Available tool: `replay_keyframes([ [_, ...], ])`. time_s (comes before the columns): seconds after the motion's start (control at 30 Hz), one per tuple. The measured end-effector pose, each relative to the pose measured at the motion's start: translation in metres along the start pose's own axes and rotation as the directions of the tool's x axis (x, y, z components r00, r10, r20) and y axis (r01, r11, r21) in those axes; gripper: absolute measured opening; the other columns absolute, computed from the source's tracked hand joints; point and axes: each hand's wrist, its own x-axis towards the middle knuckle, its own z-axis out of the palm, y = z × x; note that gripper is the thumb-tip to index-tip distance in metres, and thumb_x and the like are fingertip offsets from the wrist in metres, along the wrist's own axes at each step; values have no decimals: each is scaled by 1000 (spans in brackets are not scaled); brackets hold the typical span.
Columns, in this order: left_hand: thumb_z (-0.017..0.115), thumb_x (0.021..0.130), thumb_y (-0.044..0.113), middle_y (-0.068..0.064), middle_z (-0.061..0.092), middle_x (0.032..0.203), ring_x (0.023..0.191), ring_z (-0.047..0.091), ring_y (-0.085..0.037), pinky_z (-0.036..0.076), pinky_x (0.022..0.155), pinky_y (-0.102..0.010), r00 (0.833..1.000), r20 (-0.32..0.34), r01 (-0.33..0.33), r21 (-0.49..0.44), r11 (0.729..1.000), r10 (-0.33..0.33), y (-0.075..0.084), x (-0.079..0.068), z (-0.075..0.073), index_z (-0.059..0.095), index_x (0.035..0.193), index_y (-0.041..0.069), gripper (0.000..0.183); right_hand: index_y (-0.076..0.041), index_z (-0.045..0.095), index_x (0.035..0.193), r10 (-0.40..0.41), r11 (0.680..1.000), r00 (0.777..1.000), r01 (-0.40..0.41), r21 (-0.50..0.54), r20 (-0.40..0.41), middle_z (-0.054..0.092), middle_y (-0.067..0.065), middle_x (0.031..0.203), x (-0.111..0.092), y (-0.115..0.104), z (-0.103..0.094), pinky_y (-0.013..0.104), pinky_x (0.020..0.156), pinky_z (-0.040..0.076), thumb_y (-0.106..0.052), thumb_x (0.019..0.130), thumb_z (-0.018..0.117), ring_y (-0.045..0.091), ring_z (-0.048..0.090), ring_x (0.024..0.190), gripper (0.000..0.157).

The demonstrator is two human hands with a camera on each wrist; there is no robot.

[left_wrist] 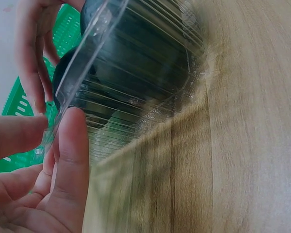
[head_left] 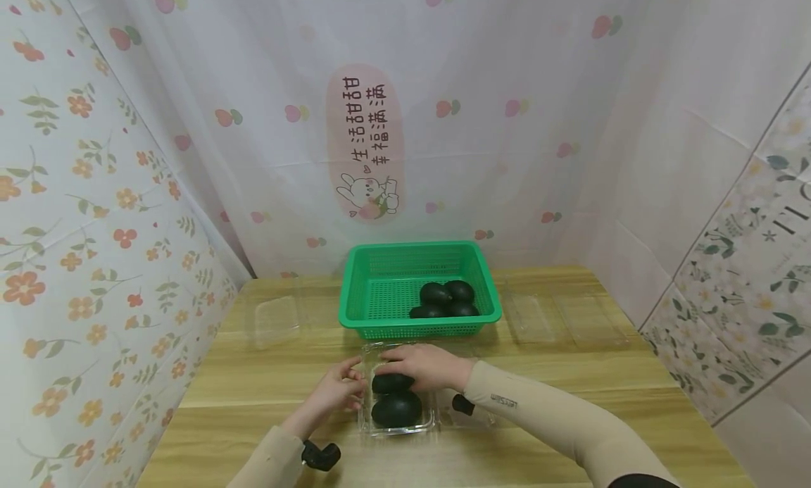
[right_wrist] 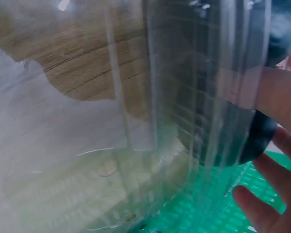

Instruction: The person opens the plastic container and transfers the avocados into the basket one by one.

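A clear plastic clamshell container (head_left: 432, 419) stands on the table in the head view, its transparent lid lying out to the right. Inside it, a smooth dark oval fruit (head_left: 397, 410) occupies the near half. A second dark oval fruit (head_left: 388, 384) is behind it, partly covered by my right hand (head_left: 431, 367), whose thumb and fingers grip it. At the container's left side, my left hand (head_left: 344, 387) pinches the clear rim between thumb and finger, as the left wrist view shows. Through the plastic wall, the right wrist view shows my right thumb (right_wrist: 281, 94) against dark fruit.
A green plastic basket (head_left: 418, 329) with several dark oval fruits (head_left: 436, 293) in its right half stands just behind the container. Another clear container (head_left: 276, 317) sits at the left; more clear plastic (head_left: 532, 319) lies at the right. Patterned curtains (head_left: 266, 157) hang around the table.
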Motion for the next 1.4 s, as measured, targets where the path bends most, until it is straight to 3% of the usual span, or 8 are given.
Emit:
replay_keyframes([
  [0.3,60,91,0,-9,51,94,70,56,-17,54,55,-30,1000,0,-3,6,1000,3,0,0,0,27,144,-13,63,-32,54,139,-61,996,998,61,-61,-1,52,0,139,3,1,7,31,93,50,-23,77,83,15,51,124,69],
  [0.6,59,91,-3,-10,50,94,71,55,-16,54,55,-27,1000,21,-23,-13,1000,23,-2,1,1,26,143,-16,63,-33,52,140,-99,994,995,99,-48,-7,53,1,136,5,6,15,28,94,49,-23,77,83,15,51,123,72],
  [1.4,58,91,-3,-9,50,94,70,55,-15,53,54,-25,1000,11,-24,-20,1000,24,-2,2,0,27,143,-15,62,-27,52,140,-89,996,996,89,21,1,54,3,135,5,6,11,28,95,48,-18,78,82,17,52,121,69],
])
